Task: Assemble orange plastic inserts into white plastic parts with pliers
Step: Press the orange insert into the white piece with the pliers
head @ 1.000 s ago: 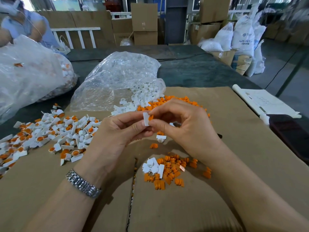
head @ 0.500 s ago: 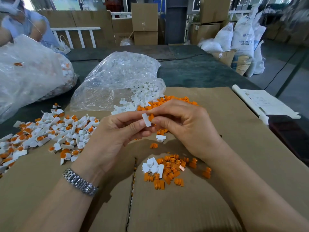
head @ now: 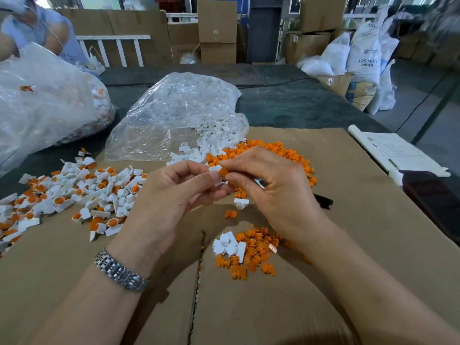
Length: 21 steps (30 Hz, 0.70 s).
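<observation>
My left hand (head: 171, 197) pinches a small white plastic part (head: 215, 169) between thumb and fingers above the cardboard. My right hand (head: 273, 190) pinches an orange insert (head: 223, 172) and holds it against that white part. A dark pliers handle (head: 323, 201) pokes out from under my right hand; the rest is hidden. Loose orange inserts (head: 256, 255) and a few white parts (head: 227, 244) lie just below my hands. A bigger heap of orange inserts (head: 281, 151) lies behind my right hand. Assembled white-and-orange pieces (head: 74, 195) are spread at the left.
A clear bag of white parts (head: 174, 115) lies open behind my hands. A larger bag of assembled pieces (head: 44, 105) sits at far left, where another person (head: 32, 31) works. Rolled paper sheets (head: 395, 150) and a dark flat object (head: 438, 197) lie at the right edge of the cardboard sheet (head: 348, 245).
Both hands have risen slightly and the white part has turned in my left fingers. The orange insert now sits closer against it.
</observation>
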Available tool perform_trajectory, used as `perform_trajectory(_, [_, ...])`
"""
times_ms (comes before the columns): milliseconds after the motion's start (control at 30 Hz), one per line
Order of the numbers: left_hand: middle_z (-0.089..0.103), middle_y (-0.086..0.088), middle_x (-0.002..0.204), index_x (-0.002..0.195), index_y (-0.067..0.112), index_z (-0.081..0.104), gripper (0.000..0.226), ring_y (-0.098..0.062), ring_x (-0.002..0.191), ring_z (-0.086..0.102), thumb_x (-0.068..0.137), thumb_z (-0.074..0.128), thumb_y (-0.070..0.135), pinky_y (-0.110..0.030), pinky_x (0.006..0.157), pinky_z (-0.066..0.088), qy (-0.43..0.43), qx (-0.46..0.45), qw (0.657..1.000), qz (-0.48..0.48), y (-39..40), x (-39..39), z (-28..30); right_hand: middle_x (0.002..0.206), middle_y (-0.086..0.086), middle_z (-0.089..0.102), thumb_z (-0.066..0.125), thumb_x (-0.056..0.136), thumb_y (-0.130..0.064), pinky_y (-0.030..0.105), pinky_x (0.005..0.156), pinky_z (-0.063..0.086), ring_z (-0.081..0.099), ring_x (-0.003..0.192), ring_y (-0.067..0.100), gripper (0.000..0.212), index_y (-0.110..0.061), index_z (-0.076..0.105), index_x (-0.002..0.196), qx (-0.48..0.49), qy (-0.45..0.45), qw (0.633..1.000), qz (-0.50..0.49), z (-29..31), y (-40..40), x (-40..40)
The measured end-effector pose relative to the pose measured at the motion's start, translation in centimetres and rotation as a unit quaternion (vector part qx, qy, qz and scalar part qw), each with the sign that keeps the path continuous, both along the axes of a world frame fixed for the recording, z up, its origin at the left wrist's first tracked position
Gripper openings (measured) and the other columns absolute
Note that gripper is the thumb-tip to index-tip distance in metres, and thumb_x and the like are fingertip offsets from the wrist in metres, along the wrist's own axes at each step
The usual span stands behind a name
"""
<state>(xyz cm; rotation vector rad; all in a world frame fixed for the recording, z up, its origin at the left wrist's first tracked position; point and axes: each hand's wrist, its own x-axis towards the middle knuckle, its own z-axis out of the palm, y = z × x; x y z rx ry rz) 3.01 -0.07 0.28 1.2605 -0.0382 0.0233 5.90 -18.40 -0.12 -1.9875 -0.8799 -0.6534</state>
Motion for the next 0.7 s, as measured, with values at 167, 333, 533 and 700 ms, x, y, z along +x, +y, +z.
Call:
perform_trajectory(167, [0.075, -0.022, 0.082, 0.082, 0.001, 0.071, 0.014, -0.036, 0.084, 0.077, 0.072, 0.08, 0.007, -0.029, 0.075, 0.063, 0.001, 0.004, 1.0, 0.018, -0.2, -0.1, 0.1, 0.104, 0.006, 0.07, 0.071, 0.093, -0.01, 0.034, 0.086, 0.056, 0.067, 0.1, 0.015, 0.022, -0.005, 0.075, 0.114, -0.006, 0.007, 1.0, -0.013, 0.1, 0.1, -0.1])
perform_trajectory(333, [0.075, -0.015, 0.079, 0.083, 0.002, 0.07, 0.026, -0.031, 0.079, 0.077, 0.065, 0.083, 0.014, -0.03, 0.075, 0.063, -0.005, 0.004, 1.0, 0.028, -0.5, -0.2, 0.4, 0.102, 0.006, 0.07, 0.072, 0.093, -0.011, 0.032, 0.085, 0.056, 0.067, 0.098, 0.015, 0.021, -0.005, 0.075, 0.113, -0.017, -0.005, 1.0, -0.026, 0.2, 0.0, -0.1])
perform_trajectory(533, [0.075, -0.018, 0.08, 0.083, -0.001, 0.068, 0.021, -0.028, 0.077, 0.077, 0.069, 0.079, 0.009, -0.025, 0.068, 0.062, 0.014, -0.003, 0.999, 0.033, -0.6, -0.3, 0.4, 0.103, -0.001, 0.07, 0.073, 0.091, -0.026, 0.025, 0.085, 0.054, 0.066, 0.094, 0.008, 0.027, -0.012, 0.075, 0.115, -0.019, 0.057, 0.998, -0.011, 0.6, -0.1, -0.3])
perform_trajectory(700, [0.077, -0.017, 0.092, 0.079, 0.006, 0.072, 0.015, -0.03, 0.09, 0.078, 0.067, 0.079, 0.008, -0.023, 0.062, 0.061, 0.044, -0.051, 0.997, 0.036, -0.4, -0.1, 0.5, 0.122, -0.008, 0.059, 0.056, 0.088, -0.067, 0.035, 0.089, 0.053, 0.058, 0.105, 0.009, 0.057, -0.025, 0.06, 0.127, -0.167, 0.195, 0.94, -0.227, 1.1, -3.1, 1.3])
